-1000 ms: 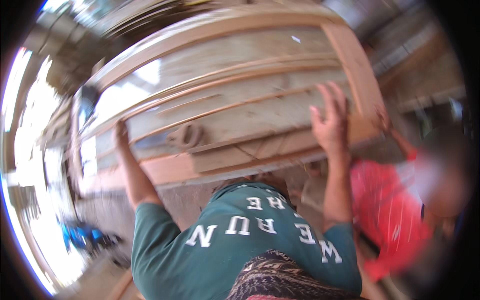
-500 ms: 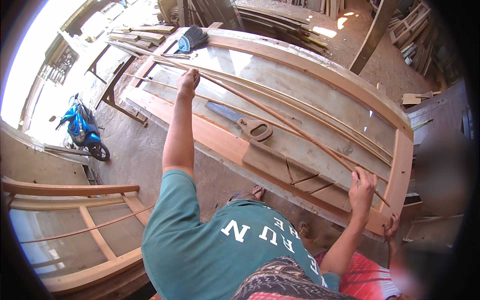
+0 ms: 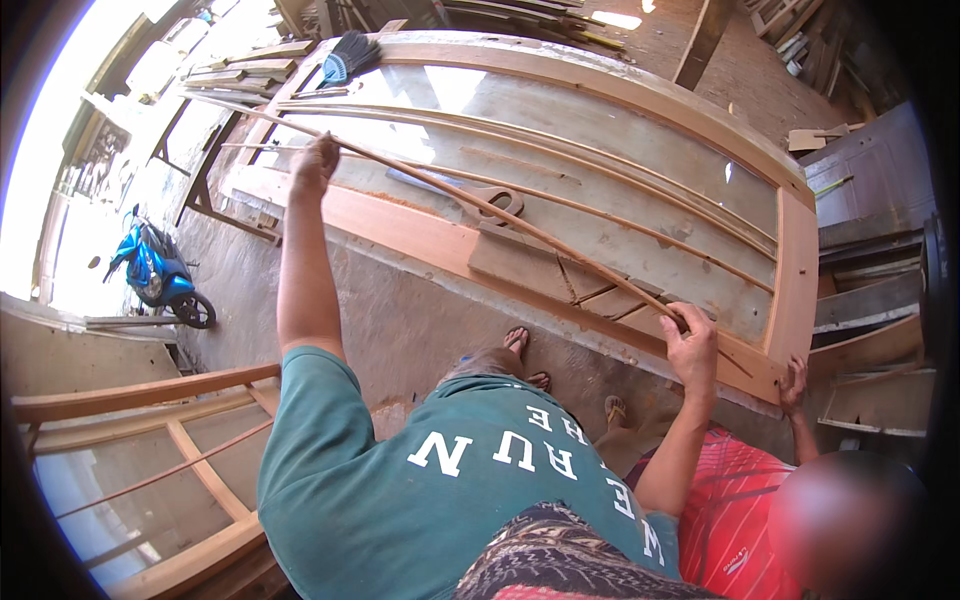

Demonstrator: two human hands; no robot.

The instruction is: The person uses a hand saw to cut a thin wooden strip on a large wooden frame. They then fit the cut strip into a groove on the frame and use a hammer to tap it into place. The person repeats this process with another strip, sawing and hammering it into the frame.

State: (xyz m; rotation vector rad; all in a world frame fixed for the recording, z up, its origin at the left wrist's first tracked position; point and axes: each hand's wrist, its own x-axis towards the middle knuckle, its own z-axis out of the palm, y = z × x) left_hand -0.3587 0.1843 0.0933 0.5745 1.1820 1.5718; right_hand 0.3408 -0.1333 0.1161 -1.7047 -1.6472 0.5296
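A long, thin wooden strip (image 3: 600, 270) slants across a large wooden frame (image 3: 400, 215) with a glass-like panel. My left hand (image 3: 316, 163), arm stretched out, is closed on the strip toward its far left end. Near its right end, my right hand (image 3: 692, 340) pinches it between thumb and fingers. Beneath the strip lie a handsaw (image 3: 412, 178), its handle partly covered, and a flat brown board (image 3: 520, 260) with dark grooves. Several more thin strips (image 3: 620, 172) lie lengthwise over the panel. A black-bristled brush with a blue head (image 3: 338, 66) sits at the far left corner.
Beside my right arm is a person in a red shirt (image 3: 725, 500), one hand (image 3: 795, 383) at the frame's near right corner. A second paned frame (image 3: 195, 470) stands at lower left. A blue motorbike (image 3: 160, 270), stacked planks (image 3: 245, 68) and a post (image 3: 705, 45) surround the work.
Both hands have shifted left with the strip, still gripping it. The strip now passes over the saw handle and the grooved board. My view has turned slightly, showing more of the person in red.
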